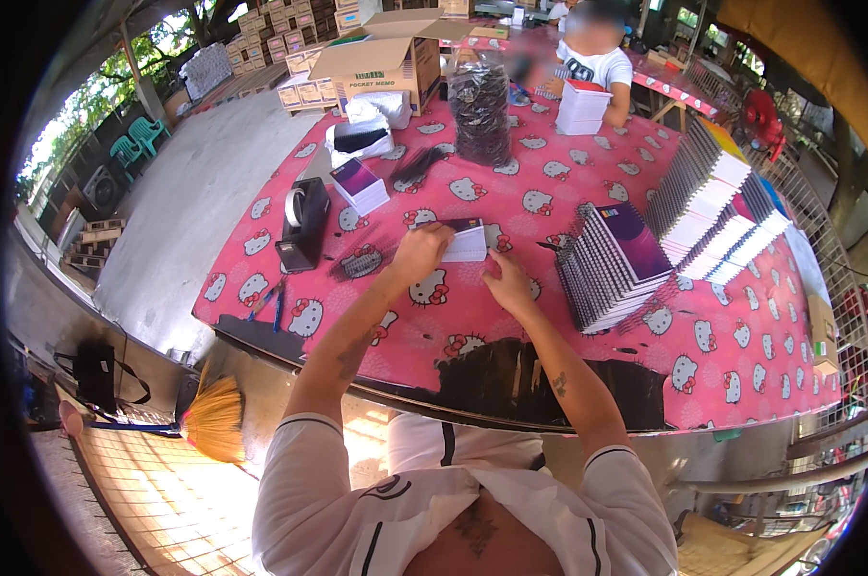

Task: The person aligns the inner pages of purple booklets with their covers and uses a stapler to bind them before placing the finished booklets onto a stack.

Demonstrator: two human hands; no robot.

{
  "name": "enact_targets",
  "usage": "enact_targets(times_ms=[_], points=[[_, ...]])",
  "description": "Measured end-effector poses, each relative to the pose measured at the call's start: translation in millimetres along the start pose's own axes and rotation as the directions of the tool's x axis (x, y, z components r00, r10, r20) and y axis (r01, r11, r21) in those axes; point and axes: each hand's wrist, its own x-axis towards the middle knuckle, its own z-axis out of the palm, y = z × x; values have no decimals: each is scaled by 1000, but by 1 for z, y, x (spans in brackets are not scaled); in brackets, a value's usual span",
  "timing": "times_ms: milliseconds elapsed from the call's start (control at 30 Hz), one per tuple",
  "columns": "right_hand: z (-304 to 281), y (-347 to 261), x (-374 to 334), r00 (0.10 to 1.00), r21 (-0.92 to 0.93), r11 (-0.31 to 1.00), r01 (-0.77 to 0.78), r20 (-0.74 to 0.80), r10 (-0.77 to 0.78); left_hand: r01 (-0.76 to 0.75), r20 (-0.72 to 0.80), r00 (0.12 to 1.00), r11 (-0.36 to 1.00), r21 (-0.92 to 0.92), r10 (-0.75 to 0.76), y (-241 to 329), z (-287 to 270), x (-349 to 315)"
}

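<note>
1. The small notepad [467, 247] is positioned near the middle of the table [501, 213], in front of the person; its dark, purple-toned strip is turned away and its white page is exposed toward the near side.
2. The left forearm [349, 341] is angled up and inward from the lower edge, with the elbow set outward and the wrist slightly bent.
3. The left hand [422, 252] is placed palm down at the left end of the notepad. Its fingers are bent over that end; the thumb is largely hidden, so whether the notepad is pinched or only pressed cannot be told.
4. The right forearm [570, 370] is angled up and to the left, toward the same point.
5. The right hand [508, 285] is held just beside the lower right corner of the notepad. Its thumb and index finger are spread and directed at that corner; nothing is seen gripped, and contact cannot be confirmed.
6. The two hands are kept apart, with the notepad's page visible between them.
7. A stack of spiral notebooks [609, 274] is located right of the right hand; a black tape dispenser [304, 230] is located left of the left hand.
</note>
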Motion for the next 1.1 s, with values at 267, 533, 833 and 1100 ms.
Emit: enact_targets(times_ms=[267, 533, 833, 1100], points=[[-1, -13, 14, 999, 115, 993, 21, -32, -17, 63, -87, 994, 997, -36, -66, -1, 9, 0], [-9, -24, 17, 991, 2, 994, 112, -78, -112, 53, -105, 993, 997, -55, -59, 3, 9, -1], [-14, -48, 8, 981, -199, 964, 176, -44, -188, 51, -133, 990, 998, -40, -56, 2, 10, -5], [-26, -70, 10, 956, -251, 922, 293, 82, -282, 79, -129, 988, 996, -31, -83, 4, 8, -8]])
